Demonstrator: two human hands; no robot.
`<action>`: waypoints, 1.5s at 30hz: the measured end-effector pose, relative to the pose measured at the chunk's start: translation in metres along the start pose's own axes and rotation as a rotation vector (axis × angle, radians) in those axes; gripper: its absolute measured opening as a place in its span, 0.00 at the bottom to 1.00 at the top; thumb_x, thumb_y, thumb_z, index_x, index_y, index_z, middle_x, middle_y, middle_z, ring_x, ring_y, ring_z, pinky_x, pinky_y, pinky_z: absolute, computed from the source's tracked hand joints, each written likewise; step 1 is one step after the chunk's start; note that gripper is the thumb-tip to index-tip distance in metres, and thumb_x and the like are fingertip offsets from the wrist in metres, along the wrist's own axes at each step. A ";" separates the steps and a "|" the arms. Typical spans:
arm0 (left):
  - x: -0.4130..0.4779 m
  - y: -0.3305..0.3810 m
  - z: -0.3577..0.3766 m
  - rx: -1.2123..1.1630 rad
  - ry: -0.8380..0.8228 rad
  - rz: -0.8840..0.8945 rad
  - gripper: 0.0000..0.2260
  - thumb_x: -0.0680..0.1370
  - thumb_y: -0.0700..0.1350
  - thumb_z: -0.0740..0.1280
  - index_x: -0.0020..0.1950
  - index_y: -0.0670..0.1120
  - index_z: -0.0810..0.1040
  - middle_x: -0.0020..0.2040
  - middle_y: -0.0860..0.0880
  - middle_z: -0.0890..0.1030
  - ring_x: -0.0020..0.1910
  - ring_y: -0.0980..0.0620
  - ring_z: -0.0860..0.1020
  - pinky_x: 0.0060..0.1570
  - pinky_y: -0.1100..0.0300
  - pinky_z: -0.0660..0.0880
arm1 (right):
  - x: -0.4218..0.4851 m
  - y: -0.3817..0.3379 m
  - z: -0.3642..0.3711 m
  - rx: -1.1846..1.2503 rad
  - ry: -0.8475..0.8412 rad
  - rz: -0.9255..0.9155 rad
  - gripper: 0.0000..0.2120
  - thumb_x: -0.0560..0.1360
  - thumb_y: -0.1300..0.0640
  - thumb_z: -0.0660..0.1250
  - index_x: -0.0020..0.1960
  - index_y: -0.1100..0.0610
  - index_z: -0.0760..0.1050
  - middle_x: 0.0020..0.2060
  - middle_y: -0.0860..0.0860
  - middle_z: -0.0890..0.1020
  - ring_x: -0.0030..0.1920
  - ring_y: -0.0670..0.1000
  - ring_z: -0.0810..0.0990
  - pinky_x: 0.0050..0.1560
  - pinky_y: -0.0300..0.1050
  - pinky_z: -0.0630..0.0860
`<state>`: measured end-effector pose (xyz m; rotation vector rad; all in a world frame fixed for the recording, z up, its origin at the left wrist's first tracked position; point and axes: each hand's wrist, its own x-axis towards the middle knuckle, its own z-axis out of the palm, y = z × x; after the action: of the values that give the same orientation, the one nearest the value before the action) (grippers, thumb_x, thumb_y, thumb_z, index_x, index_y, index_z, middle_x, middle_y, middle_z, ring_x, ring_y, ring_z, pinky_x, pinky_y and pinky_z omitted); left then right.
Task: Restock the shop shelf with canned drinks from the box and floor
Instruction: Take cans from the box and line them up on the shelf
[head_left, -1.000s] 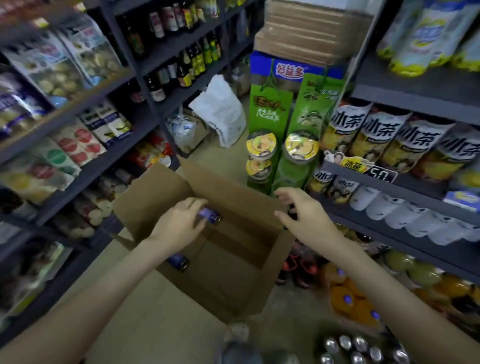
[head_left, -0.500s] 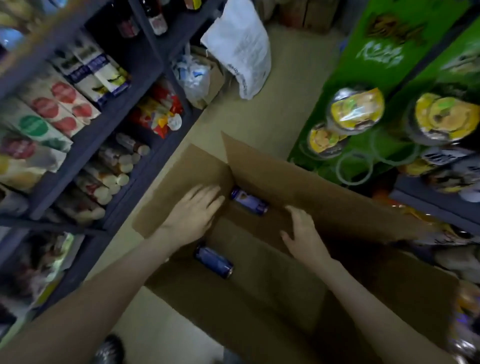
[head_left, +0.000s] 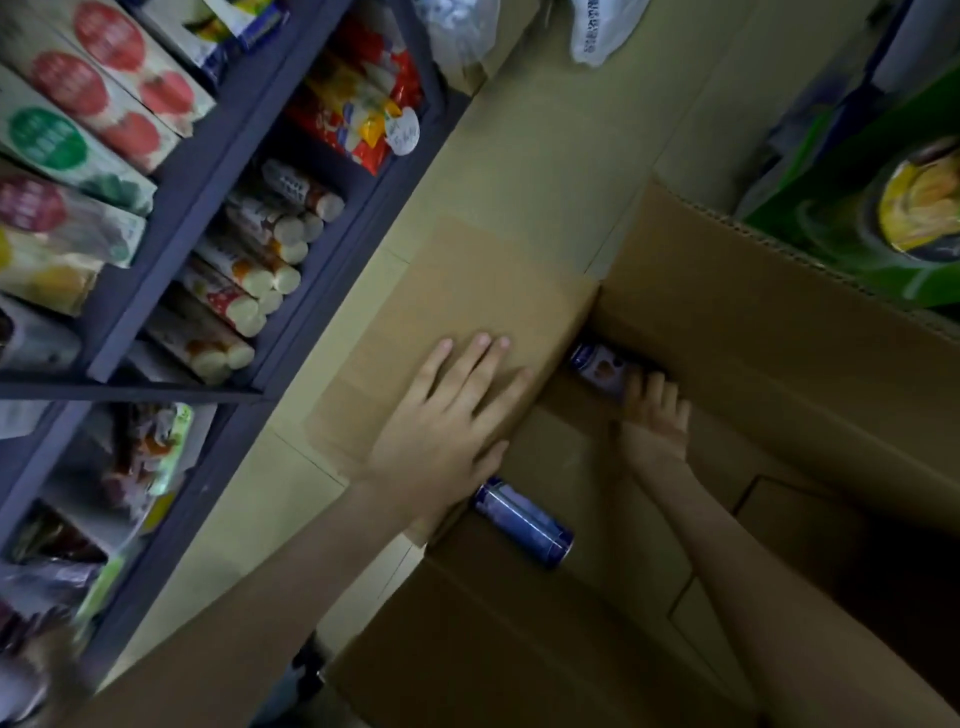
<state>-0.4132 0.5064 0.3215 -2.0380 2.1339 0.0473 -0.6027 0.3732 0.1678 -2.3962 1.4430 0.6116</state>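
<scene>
A blue can (head_left: 602, 364) lies on its side in the far corner of the cardboard box (head_left: 779, 364). The right hand (head_left: 657, 410) reaches in with its fingertips at the can; I cannot tell whether they grip it. A second can (head_left: 522, 522) lies nearer, by the wrist of the left hand (head_left: 452, 410), which rests flat, fingers spread, on the box flap (head_left: 457, 291). A dark shelf (head_left: 223, 156) holding packets (head_left: 78, 140) stands to the left.
</scene>
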 end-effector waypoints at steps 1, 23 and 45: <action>0.000 0.000 0.002 -0.006 0.012 -0.002 0.29 0.76 0.55 0.63 0.75 0.46 0.63 0.74 0.39 0.63 0.73 0.41 0.59 0.73 0.44 0.53 | 0.003 0.000 0.002 0.012 0.024 0.026 0.29 0.65 0.59 0.75 0.64 0.64 0.72 0.53 0.64 0.77 0.51 0.63 0.77 0.49 0.53 0.72; 0.035 0.055 -0.095 -1.829 -0.392 -0.576 0.19 0.70 0.47 0.74 0.59 0.47 0.76 0.55 0.49 0.82 0.56 0.54 0.79 0.62 0.55 0.73 | -0.146 0.003 -0.139 0.725 0.541 -0.299 0.31 0.67 0.61 0.75 0.65 0.61 0.65 0.53 0.57 0.76 0.53 0.40 0.63 0.52 0.25 0.62; -0.015 -0.003 -0.077 -1.549 0.099 -0.797 0.13 0.65 0.40 0.77 0.42 0.51 0.76 0.37 0.59 0.83 0.40 0.62 0.80 0.40 0.68 0.74 | -0.104 -0.011 0.044 0.449 -0.342 -0.313 0.47 0.68 0.44 0.73 0.77 0.53 0.50 0.71 0.52 0.62 0.69 0.53 0.62 0.65 0.49 0.63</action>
<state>-0.4184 0.5087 0.4002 -3.3970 0.9649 1.9521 -0.6452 0.4780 0.1801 -1.9863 0.9207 0.5201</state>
